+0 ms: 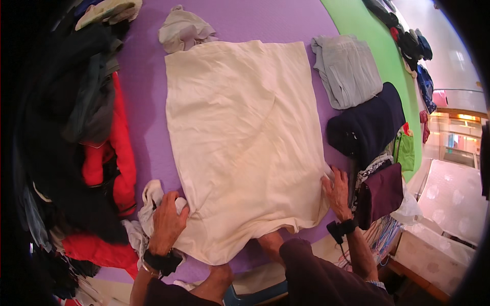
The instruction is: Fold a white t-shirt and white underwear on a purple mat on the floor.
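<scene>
A cream cloth garment (245,134) lies spread, lightly creased, on a purple bed cover (145,126), its near edge rumpled above my knees. At its lower left side is my left hand (169,220), with fingers curled at bunched pale fabric; what they hold is partly hidden. My right hand (337,191) touches the lower right edge of the garment, fingers bent, and whether it pinches the cloth is unclear. Both wrists wear black bands. A crumpled pale cloth (183,28) lies beyond the garment's far left corner.
Dark clothes (49,126) and a red garment (124,168) are heaped at left. Along the right lie folded grey trousers (348,72), a folded navy garment (371,118) and a maroon one (383,191). A blue stool (256,296) is between my legs.
</scene>
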`<state>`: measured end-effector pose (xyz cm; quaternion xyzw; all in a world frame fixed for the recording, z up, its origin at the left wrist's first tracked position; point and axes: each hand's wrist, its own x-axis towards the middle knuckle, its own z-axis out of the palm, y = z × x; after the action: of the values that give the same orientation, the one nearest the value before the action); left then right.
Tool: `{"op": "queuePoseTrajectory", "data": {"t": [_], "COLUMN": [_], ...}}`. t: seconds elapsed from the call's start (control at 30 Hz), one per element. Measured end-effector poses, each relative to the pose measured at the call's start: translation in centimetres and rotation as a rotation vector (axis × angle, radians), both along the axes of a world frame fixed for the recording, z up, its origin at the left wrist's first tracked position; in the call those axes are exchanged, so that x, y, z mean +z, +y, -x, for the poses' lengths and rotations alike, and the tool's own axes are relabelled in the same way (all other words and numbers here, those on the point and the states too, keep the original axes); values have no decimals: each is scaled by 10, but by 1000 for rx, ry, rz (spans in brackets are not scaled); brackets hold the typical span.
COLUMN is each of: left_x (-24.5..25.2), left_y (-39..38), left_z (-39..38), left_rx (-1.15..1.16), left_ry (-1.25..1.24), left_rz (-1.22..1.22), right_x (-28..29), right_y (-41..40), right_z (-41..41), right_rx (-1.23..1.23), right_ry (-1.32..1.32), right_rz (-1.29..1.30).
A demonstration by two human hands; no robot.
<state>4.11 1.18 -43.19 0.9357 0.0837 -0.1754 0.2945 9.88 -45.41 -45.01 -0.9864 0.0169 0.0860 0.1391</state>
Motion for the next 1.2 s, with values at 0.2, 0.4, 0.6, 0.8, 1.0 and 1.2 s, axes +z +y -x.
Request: {"op": "queuePoseTrajectory", "data": {"t": [0.2, 0.4, 0.6, 0.8, 1.0, 1.2], "left_x": [-1, 28, 2, -23, -37, -15], "left_y": [5, -47, -123, -162, -175, -187], "left_z": [-8, -27, -40, -43, -47, -54], "left_rx": [-20, -168, 65, 29, 32, -246], "left_ry": [23, -441, 467, 651, 603, 68], "left_rz": [-219, 28, 981, 1432, 1218, 357], "right_x": [-9, 18, 49, 23, 27, 68], "right_y": [-37, -14, 90, 131, 132, 100], "right_z": [17, 15, 21, 22, 19, -41], "right_rx": [-391, -486, -82, 103, 266, 54], "right_ry": [135, -63, -71, -33, 279, 709], "right_rz": [-53, -325, -384, -419, -330, -673]}}
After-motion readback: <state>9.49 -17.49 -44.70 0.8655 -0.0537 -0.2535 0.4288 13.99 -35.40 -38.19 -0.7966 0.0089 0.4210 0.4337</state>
